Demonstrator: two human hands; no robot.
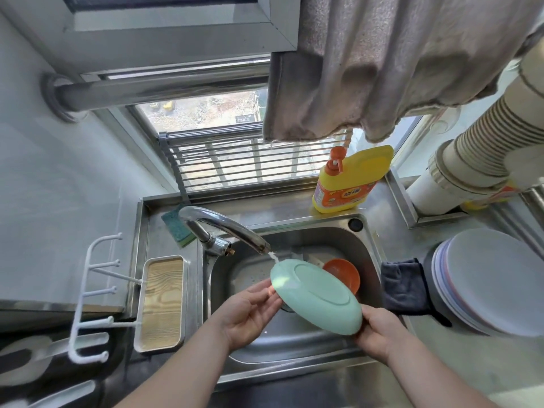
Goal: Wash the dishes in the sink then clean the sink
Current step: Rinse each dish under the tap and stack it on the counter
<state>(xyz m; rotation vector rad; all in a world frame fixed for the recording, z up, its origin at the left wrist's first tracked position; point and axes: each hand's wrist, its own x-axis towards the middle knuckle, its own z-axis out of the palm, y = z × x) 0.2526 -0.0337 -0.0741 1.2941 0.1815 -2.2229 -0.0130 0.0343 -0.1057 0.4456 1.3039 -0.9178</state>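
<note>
A mint-green plate (316, 294) is held tilted over the steel sink (294, 346), its underside facing me. Water from the chrome tap (223, 228) runs onto its upper edge. My left hand (250, 313) holds the plate's left rim, the thumb along the edge and the fingers behind. My right hand (379, 331) grips the lower right rim. An orange bowl (346, 273) lies in the sink behind the plate.
A green-and-yellow sponge (176, 228) lies behind the tap. A yellow detergent bottle (347, 181) stands at the back. A dark cloth (407, 287) hangs on the sink's right rim, next to stacked plates (494, 281). A wood-lined tray (162, 301) sits at the left.
</note>
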